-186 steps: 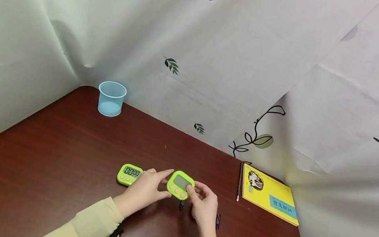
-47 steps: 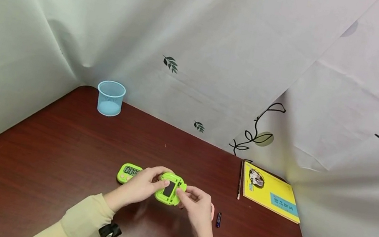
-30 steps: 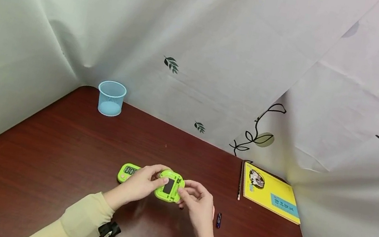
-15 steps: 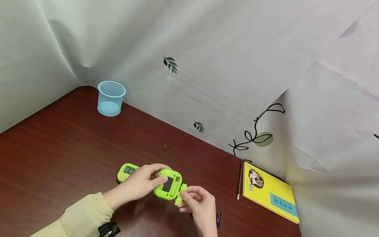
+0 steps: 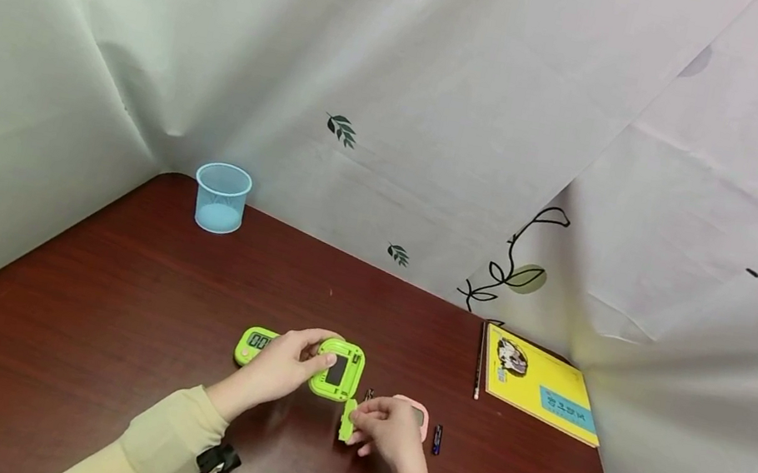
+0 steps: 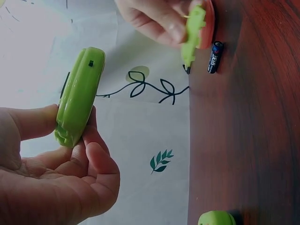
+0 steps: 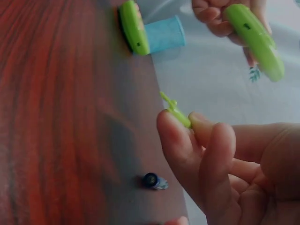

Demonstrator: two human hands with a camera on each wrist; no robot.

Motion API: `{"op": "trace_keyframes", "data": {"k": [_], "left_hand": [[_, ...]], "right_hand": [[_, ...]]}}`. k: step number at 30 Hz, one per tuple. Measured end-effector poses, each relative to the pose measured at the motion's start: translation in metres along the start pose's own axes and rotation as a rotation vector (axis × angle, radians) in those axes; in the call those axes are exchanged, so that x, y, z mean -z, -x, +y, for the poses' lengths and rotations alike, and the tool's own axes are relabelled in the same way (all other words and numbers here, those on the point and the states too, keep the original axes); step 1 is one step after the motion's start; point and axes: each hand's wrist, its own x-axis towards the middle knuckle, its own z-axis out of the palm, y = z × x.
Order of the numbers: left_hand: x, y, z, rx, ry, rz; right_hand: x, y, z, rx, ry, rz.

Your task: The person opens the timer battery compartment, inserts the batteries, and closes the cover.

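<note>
My left hand [image 5: 284, 363] grips a green digital timer [image 5: 351, 358], its back turned up in the head view with the battery slot uncovered. The thumb presses on the dark panel. Between thumb and fingers, my right hand [image 5: 390, 433] pinches the green battery cover [image 5: 347, 421], held apart from the timer at its lower right. The left wrist view shows the timer [image 6: 82, 96] edge-on and the cover [image 6: 193, 37] across from it. In the right wrist view the cover [image 7: 177, 115] sits at the fingertips. A battery [image 7: 153, 181] lies on the table below.
A second green timer [image 5: 250, 346] lies partly behind my left hand. Beside my right hand are a pink timer [image 5: 421, 413], partly hidden, and a dark blue battery [image 5: 438, 440]. Farther off stand a blue basket [image 5: 220, 200], a yellow book [image 5: 543, 384] and a pencil [image 5: 480, 364].
Earlier the timer faced screen up; it has been turned over. The battery cover has come off, and my right hand has carried it down from the timer's edge. My left hand has hardly moved lately.
</note>
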Motion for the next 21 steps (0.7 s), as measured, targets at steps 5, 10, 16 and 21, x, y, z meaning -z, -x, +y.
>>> {"op": "trace_keyframes", "data": {"k": [5, 10, 16, 21], "left_hand": [[0.001, 0.001, 0.001, 0.005, -0.006, -0.009], [0.002, 0.002, 0.002, 0.006, -0.014, -0.019], [0.002, 0.001, 0.001, 0.008, -0.013, -0.025], [0.001, 0.002, 0.002, 0.014, -0.006, -0.029]], "right_hand": [[-0.004, -0.003, 0.005, -0.062, 0.032, -0.001], [-0.008, -0.004, 0.009, -0.092, 0.121, 0.026], [-0.011, -0.003, 0.012, -0.09, 0.156, 0.061], [-0.013, -0.004, 0.012, -0.079, 0.159, 0.078]]}}
